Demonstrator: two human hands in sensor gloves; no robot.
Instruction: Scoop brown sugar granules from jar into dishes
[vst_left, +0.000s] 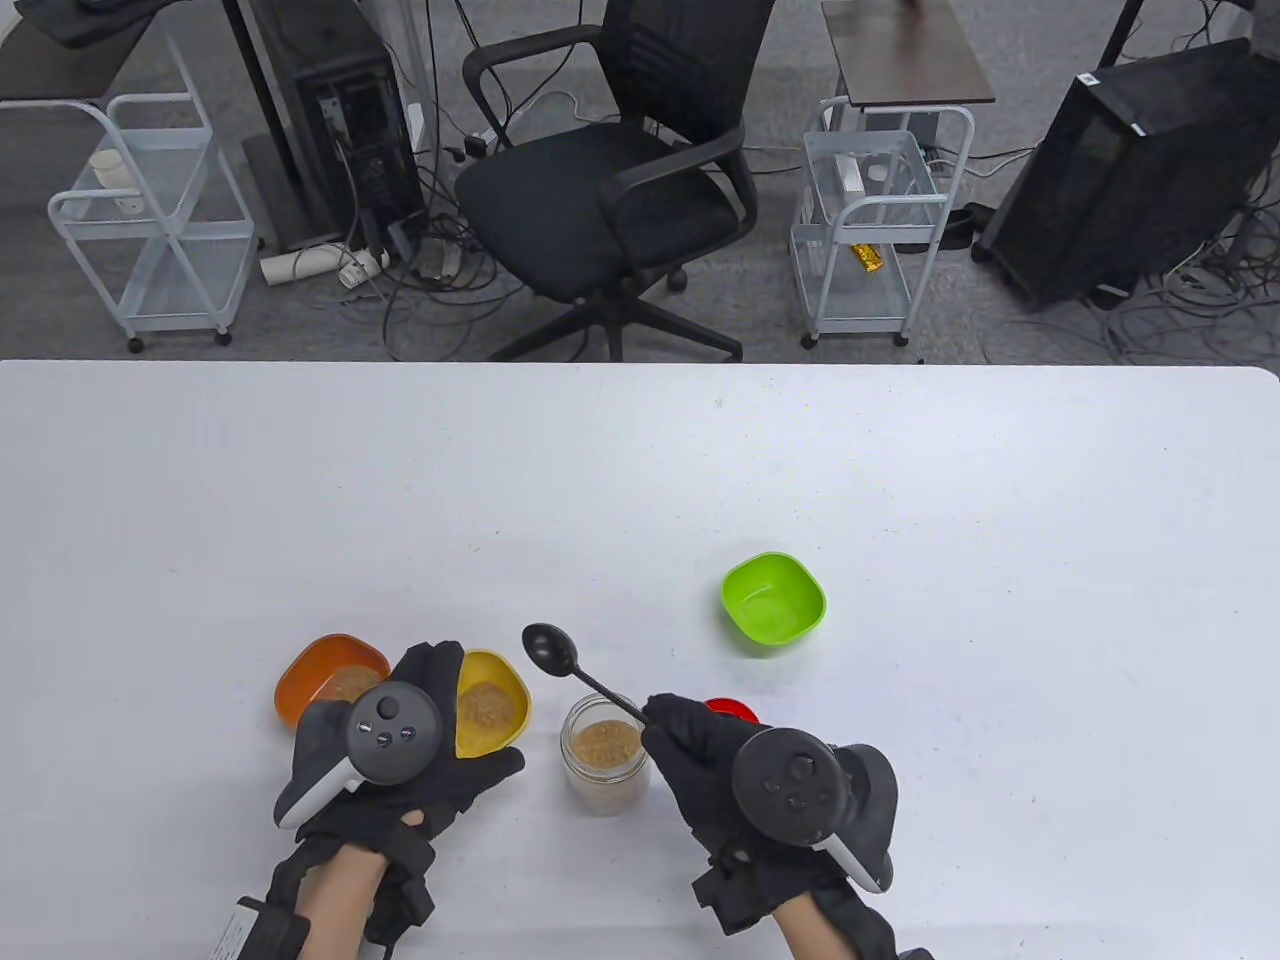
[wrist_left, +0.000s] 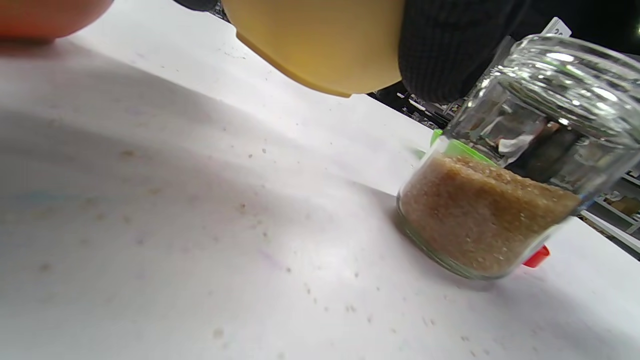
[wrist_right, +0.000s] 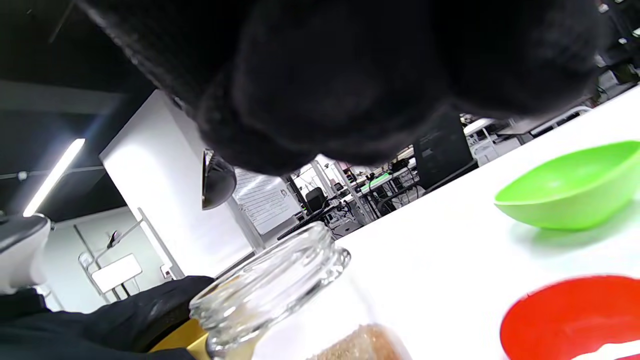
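My left hand (vst_left: 455, 720) grips the yellow dish (vst_left: 492, 702), which holds a heap of brown sugar; in the left wrist view its underside (wrist_left: 320, 45) is tilted and off the table. The open glass jar (vst_left: 604, 765) of brown sugar stands between my hands. My right hand (vst_left: 670, 725) pinches the handle of a black spoon (vst_left: 548, 648). The spoon's bowl looks empty and hangs over the table beyond the jar, right of the yellow dish. An orange dish (vst_left: 330, 675) with sugar sits to the left. A green dish (vst_left: 773, 597) sits empty farther right.
A red jar lid (vst_left: 735, 708) lies just behind my right hand, right of the jar; it also shows in the right wrist view (wrist_right: 570, 320). Stray sugar grains dot the white table (wrist_left: 200, 250). An office chair and carts stand beyond the far edge.
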